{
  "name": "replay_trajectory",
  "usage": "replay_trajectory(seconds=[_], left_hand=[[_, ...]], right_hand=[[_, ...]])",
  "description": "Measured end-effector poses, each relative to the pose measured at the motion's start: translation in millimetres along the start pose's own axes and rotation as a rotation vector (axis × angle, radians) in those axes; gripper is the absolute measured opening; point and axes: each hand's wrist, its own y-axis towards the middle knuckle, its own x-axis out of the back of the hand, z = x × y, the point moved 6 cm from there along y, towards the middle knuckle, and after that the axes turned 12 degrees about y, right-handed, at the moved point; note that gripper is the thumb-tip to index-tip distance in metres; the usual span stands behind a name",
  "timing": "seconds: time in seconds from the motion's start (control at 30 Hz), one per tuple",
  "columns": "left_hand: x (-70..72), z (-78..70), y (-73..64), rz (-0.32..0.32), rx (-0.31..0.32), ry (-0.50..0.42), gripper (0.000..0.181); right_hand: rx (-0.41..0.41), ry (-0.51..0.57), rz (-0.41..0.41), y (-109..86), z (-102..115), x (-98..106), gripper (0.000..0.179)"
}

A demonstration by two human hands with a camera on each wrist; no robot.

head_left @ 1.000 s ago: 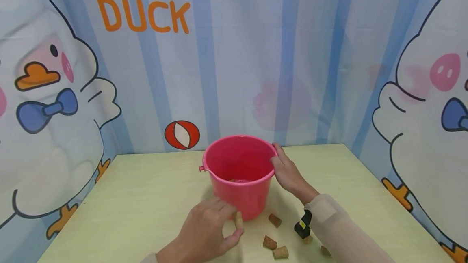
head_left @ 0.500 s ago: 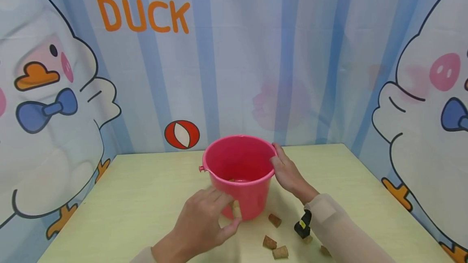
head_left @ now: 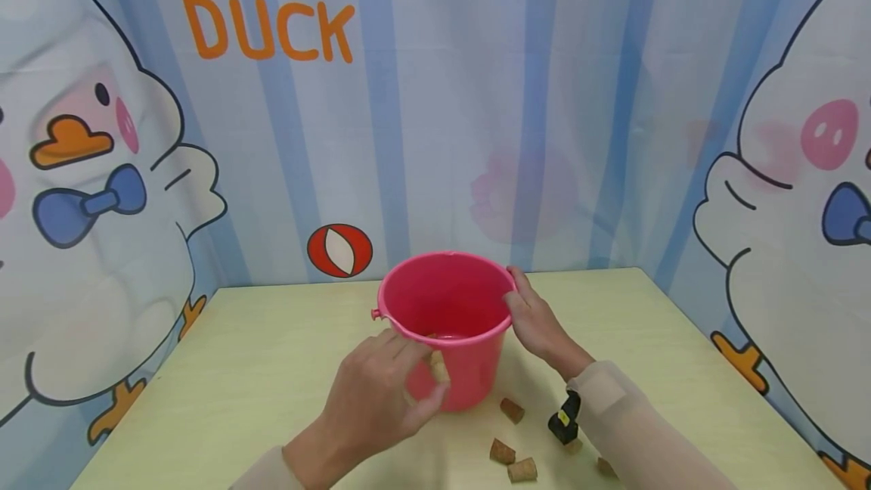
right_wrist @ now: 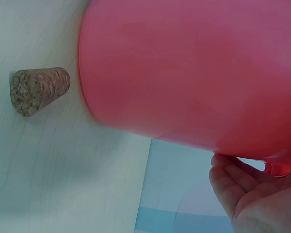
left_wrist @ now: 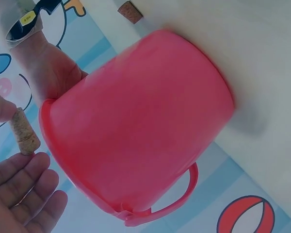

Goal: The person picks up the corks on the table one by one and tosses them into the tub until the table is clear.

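Cork (left_wrist: 25, 132) has risen, pinched between thumb (left_wrist: 0, 108) and fingers (left_wrist: 25, 177) of left hand (head_left: 376, 390)

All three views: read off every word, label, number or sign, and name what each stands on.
"DUCK": in orange, on the blue-striped backdrop.
Yellow label on the black wrist device: marks too small to read.
No text shows on the pink bucket or corks.

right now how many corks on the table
5: one cork near the bucket, a second cork and third cork nearer you, a fourth cork and fifth cork partly covered beside the right arm; others may be hidden.
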Motion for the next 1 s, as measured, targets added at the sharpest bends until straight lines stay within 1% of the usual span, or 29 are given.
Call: replay_trajectory(seconds=[0.1,0.33,0.5,0.77,1.0], left_hand=[[1.7,2.3,2.1,-0.006,0.006,0.02,0.045],[3.8,7.4,8.0,-0.06,-0.002,0.073,0.033],[2.5,12.3,12.1,-0.072,0.003,0.107,0.031],[0.4,19.8,19.0,-0.096,0.014,0.103,0.023],[-4.9,26.4,23.8,-0.083,0.029,0.11,0.022]], right_hand=[[0.001,0.0,0.001,0.0,0.3,-0.2,0.065],[0.007,0.002,-0.001,-0.3,1.0,0.3,0.064],[0.006,0.004,-0.006,-0.7,1.1,0.7,0.065],[0.002,0.011,-0.007,-0.2,0.2,0.2,0.065],[0.005,0.01,-0.005,0.5,-1.3,0.0,0.065]])
